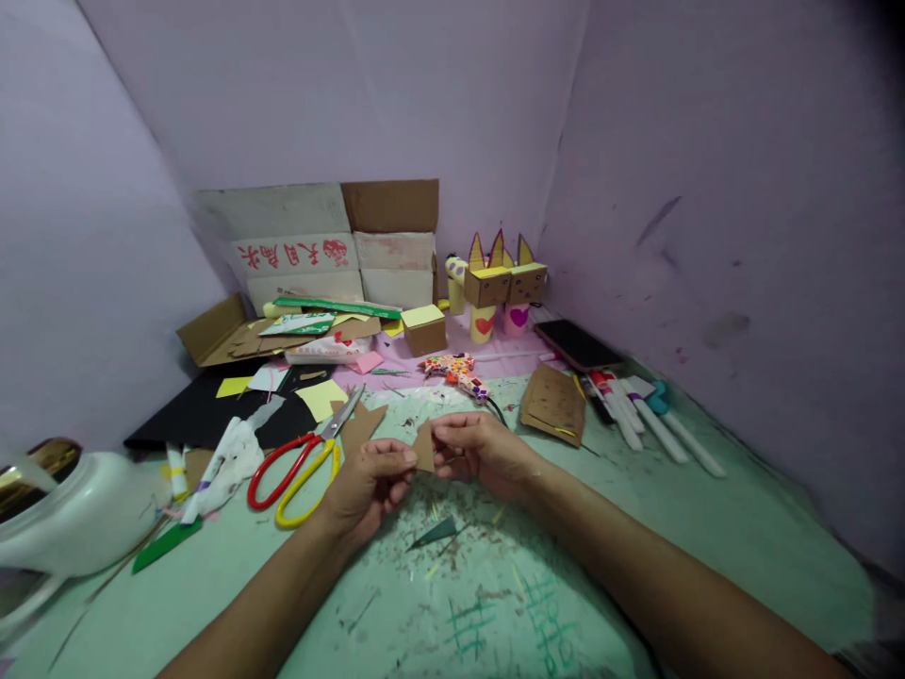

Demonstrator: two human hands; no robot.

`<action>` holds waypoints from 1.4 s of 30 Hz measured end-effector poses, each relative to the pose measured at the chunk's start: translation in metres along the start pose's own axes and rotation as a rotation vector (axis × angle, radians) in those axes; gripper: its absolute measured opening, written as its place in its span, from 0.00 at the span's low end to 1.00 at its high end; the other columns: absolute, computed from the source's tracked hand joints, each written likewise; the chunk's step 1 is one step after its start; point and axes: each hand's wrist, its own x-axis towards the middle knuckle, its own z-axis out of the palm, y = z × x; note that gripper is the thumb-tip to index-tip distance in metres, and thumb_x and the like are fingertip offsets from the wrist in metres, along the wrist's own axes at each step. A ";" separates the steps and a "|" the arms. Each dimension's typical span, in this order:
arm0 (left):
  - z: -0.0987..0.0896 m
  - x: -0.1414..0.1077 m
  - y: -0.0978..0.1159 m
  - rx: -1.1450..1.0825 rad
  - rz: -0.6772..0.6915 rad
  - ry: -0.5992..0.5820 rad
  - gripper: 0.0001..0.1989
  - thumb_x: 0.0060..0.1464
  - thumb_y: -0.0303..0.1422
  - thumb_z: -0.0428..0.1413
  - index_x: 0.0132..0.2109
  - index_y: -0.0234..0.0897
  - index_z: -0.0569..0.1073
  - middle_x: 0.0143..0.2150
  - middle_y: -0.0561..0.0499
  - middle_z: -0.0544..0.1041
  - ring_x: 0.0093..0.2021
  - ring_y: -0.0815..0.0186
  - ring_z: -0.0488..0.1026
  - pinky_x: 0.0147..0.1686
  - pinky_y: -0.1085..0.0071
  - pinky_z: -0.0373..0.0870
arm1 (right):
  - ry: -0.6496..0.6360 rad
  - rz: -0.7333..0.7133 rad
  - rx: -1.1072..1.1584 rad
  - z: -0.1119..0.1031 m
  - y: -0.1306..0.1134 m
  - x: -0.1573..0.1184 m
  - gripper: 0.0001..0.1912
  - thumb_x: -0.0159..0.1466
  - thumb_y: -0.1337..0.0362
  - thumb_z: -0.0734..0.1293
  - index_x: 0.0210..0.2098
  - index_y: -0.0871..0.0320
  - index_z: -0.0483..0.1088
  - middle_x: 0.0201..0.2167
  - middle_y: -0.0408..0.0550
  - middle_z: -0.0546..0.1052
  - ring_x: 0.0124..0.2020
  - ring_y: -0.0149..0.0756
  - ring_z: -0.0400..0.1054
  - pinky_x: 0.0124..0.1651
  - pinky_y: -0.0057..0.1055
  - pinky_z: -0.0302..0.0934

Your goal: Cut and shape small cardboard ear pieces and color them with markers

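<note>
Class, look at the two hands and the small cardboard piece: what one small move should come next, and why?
Probably let the left hand keep the cardboard piece and free the right hand: both are busy at the piece, so neither could pick up the glue gun lying just beyond.

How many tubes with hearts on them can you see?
2: the yellow tube with a red heart, and the pink tube with a purple heart just right of it.

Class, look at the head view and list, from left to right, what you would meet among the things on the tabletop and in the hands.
White vessel, red-and-yellow-handled scissors, small cardboard piece held up in the fingers, flat brown cardboard piece, white-barrelled markers.
</note>
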 end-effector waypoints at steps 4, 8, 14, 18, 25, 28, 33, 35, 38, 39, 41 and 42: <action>-0.006 -0.003 0.000 -0.132 -0.100 -0.227 0.11 0.29 0.30 0.63 0.21 0.29 0.69 0.14 0.53 0.68 0.09 0.79 0.55 0.09 0.82 0.44 | -0.173 -0.139 -0.039 0.001 0.006 -0.001 0.20 0.46 0.62 0.76 0.38 0.59 0.75 0.28 0.42 0.77 0.27 0.28 0.71 0.31 0.24 0.64; -0.009 -0.003 -0.003 -0.237 -0.173 -0.372 0.10 0.32 0.30 0.62 0.25 0.27 0.73 0.15 0.53 0.68 0.09 0.78 0.56 0.08 0.81 0.46 | -0.253 -0.212 -0.130 0.003 0.009 -0.001 0.14 0.48 0.60 0.75 0.31 0.61 0.74 0.25 0.43 0.77 0.26 0.27 0.71 0.33 0.24 0.62; -0.001 -0.001 -0.003 -0.128 -0.081 -0.174 0.11 0.41 0.34 0.59 0.27 0.27 0.73 0.20 0.46 0.73 0.13 0.74 0.64 0.09 0.81 0.54 | -0.144 -0.229 -0.220 -0.004 0.007 0.003 0.14 0.48 0.58 0.74 0.25 0.64 0.72 0.18 0.43 0.74 0.19 0.26 0.67 0.25 0.23 0.58; -0.001 -0.001 -0.004 -0.063 -0.023 -0.133 0.14 0.45 0.38 0.59 0.29 0.28 0.72 0.24 0.44 0.76 0.14 0.72 0.66 0.09 0.80 0.57 | -0.016 -0.209 -0.292 -0.004 0.006 0.005 0.13 0.47 0.60 0.73 0.21 0.63 0.70 0.14 0.39 0.71 0.14 0.23 0.62 0.18 0.20 0.51; -0.001 0.001 -0.011 -0.002 0.045 -0.070 0.17 0.34 0.36 0.66 0.30 0.29 0.71 0.21 0.52 0.73 0.13 0.78 0.62 0.10 0.83 0.56 | 0.083 -0.191 -0.165 0.003 0.010 0.006 0.15 0.44 0.62 0.74 0.32 0.61 0.75 0.24 0.43 0.78 0.22 0.29 0.70 0.31 0.28 0.63; 0.003 0.003 -0.016 0.020 0.106 0.041 0.17 0.36 0.37 0.65 0.28 0.33 0.67 0.13 0.56 0.69 0.11 0.76 0.59 0.10 0.83 0.54 | 0.093 -0.165 -0.106 0.004 0.014 0.003 0.18 0.45 0.61 0.75 0.36 0.60 0.76 0.31 0.48 0.79 0.31 0.34 0.72 0.38 0.31 0.64; 0.006 0.004 -0.018 0.039 0.149 0.231 0.17 0.35 0.39 0.64 0.25 0.34 0.65 0.13 0.54 0.70 0.10 0.74 0.60 0.09 0.80 0.55 | -0.031 -0.156 -0.096 0.008 0.015 0.001 0.14 0.49 0.57 0.72 0.29 0.62 0.76 0.25 0.48 0.77 0.26 0.32 0.69 0.33 0.29 0.63; 0.006 0.004 -0.018 0.050 0.133 0.271 0.17 0.34 0.40 0.64 0.24 0.34 0.66 0.13 0.53 0.70 0.10 0.73 0.61 0.09 0.79 0.55 | 0.025 -0.119 -0.153 0.009 0.014 0.003 0.13 0.48 0.57 0.73 0.26 0.63 0.75 0.22 0.46 0.75 0.24 0.30 0.67 0.29 0.27 0.62; 0.004 0.004 -0.017 0.044 0.114 0.323 0.17 0.34 0.40 0.63 0.23 0.33 0.66 0.10 0.54 0.67 0.08 0.75 0.58 0.09 0.80 0.52 | 0.168 -0.048 -0.214 0.003 0.014 0.008 0.12 0.46 0.59 0.72 0.26 0.62 0.75 0.21 0.44 0.73 0.20 0.26 0.64 0.26 0.25 0.61; 0.002 0.004 -0.015 0.018 0.118 0.348 0.17 0.35 0.40 0.63 0.24 0.33 0.66 0.10 0.55 0.66 0.09 0.75 0.57 0.09 0.81 0.52 | 0.197 -0.022 -0.251 0.001 0.014 0.009 0.11 0.47 0.60 0.71 0.26 0.62 0.76 0.20 0.43 0.73 0.19 0.26 0.63 0.24 0.24 0.60; -0.002 0.005 -0.011 -0.068 0.134 0.409 0.16 0.35 0.39 0.63 0.25 0.34 0.66 0.11 0.57 0.65 0.11 0.76 0.57 0.10 0.81 0.52 | 0.275 -0.027 -0.379 -0.005 0.012 0.010 0.11 0.48 0.62 0.69 0.29 0.62 0.77 0.19 0.43 0.73 0.18 0.27 0.62 0.22 0.25 0.60; -0.003 0.004 -0.008 -0.112 0.138 0.433 0.16 0.35 0.39 0.63 0.25 0.34 0.66 0.12 0.58 0.65 0.12 0.76 0.58 0.11 0.81 0.52 | 0.323 -0.072 -0.466 -0.008 0.011 0.010 0.11 0.49 0.63 0.69 0.31 0.61 0.77 0.21 0.45 0.74 0.21 0.30 0.65 0.24 0.27 0.61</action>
